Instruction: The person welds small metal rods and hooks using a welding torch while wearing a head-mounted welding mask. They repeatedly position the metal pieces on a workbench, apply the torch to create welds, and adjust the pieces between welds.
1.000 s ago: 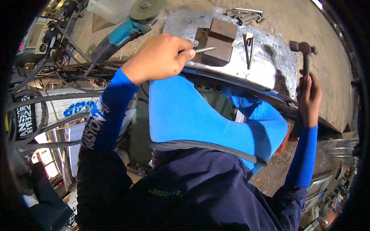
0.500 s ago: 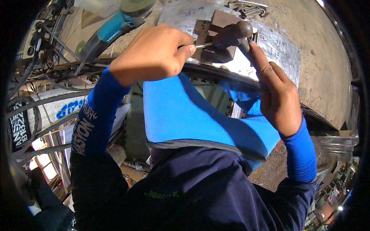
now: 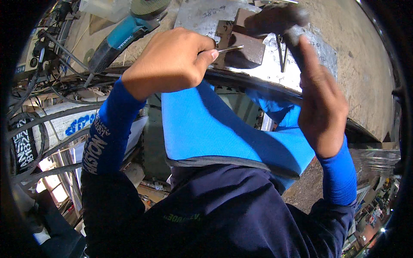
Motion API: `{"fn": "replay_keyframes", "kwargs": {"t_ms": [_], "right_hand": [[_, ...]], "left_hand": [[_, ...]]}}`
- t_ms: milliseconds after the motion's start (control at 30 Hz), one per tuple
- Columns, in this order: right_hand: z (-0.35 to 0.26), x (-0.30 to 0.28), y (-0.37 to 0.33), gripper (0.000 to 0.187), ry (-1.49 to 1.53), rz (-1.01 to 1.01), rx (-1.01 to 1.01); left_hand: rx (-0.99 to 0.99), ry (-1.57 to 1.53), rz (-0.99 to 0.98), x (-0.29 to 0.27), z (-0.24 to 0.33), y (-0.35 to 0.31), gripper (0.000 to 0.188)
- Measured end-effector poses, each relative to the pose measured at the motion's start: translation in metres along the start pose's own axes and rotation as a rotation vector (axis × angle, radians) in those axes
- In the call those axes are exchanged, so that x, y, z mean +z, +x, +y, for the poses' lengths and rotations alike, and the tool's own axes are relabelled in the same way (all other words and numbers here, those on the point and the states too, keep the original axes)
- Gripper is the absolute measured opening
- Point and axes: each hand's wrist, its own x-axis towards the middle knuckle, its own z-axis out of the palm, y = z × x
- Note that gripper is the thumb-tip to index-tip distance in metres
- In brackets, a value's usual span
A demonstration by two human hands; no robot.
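Observation:
My left hand [image 3: 170,58] is closed on a thin metal rod [image 3: 232,48], whose free end reaches over a brown steel block [image 3: 251,50]. Raised above the block's far right side is a hammer [image 3: 277,19] with a dark, rounded head, smeared by motion. My right hand [image 3: 323,107] grips its handle, the index finger stretched along it. Under both lies a grey metal plate [image 3: 195,15] with handwritten marks. Beside the block, a narrow V-shaped piece of bent rod [image 3: 284,56] rests on the plate, partly below the hammer.
A teal angle grinder [image 3: 122,36] lies to the left on the workbench [image 3: 361,64]. Cables [image 3: 56,47] tangle at the far left. Blue cloth [image 3: 215,124] covers my lap below the bench edge. Clear plastic [image 3: 376,161] shows at the right.
The hammer has lifted off the block and moved up and right with my right hand, uncovering the rod's tip. My left hand stays almost in place.

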Motion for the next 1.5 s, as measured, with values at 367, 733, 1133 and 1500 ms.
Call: {"fn": "replay_keyframes", "kwargs": {"t_ms": [367, 733, 1133, 1500], "right_hand": [[-0.013, -0.008, 0.0, 0.072, 0.015, -0.153, 0.113], [-0.012, -0.017, 0.002, 0.067, 0.039, -0.096, 0.11], [0.003, 0.013, -0.006, 0.079, 0.075, 0.118, 0.012], [0.006, 0.025, -0.012, 0.072, 0.109, 0.121, 0.063]], "left_hand": [[0.183, 0.216, 0.23, 0.014, 0.009, -0.011, 0.012], [0.175, 0.248, 0.198, 0.013, 0.009, -0.011, 0.013], [-0.102, -0.465, -0.151, 0.017, -0.021, 0.003, 0.037], [-0.103, -0.849, -0.291, 0.021, -0.028, 0.006, 0.045]]}}
